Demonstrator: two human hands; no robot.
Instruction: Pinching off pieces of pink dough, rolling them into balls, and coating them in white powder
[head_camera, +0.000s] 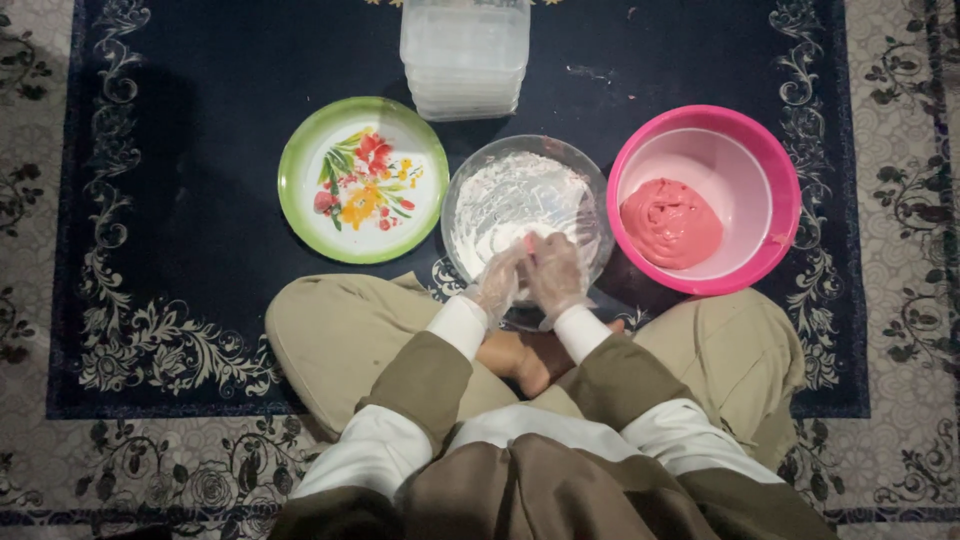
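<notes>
Well off to the left of where my hands meet, I see a round plate (363, 180) with a green rim and a painted spray of red and yellow flowers, lying flat on the dark rug (180, 200) and apart from everything else. Coming in toward the grip, my left hand (497, 283) sits in a thin clear glove, fingers curled inward, and it presses against my right hand (555, 272), gloved the same way. The two are cupped together around a small pink piece (529, 243) that just peeks out between the fingertips; I cannot tell how much of it is inside, only that both hands are closed on it.

Directly beyond and beneath the grip stands a clear glass bowl (590, 180) filled with white flour (515, 195), and my hands hover over its near rim. Farther out past that bowl, a stack of clear plastic containers (465, 55) sits at the far edge of the view.

Just right of the grip, nearly touching the glass bowl, is a pink plastic bowl (785, 190) holding a smooth mound of pink dough (670, 222) toward its left side.

Below the grip, my crossed legs in tan trousers (340, 340) rest on the rug, a bare foot (525, 358) showing between my cuffs.
</notes>
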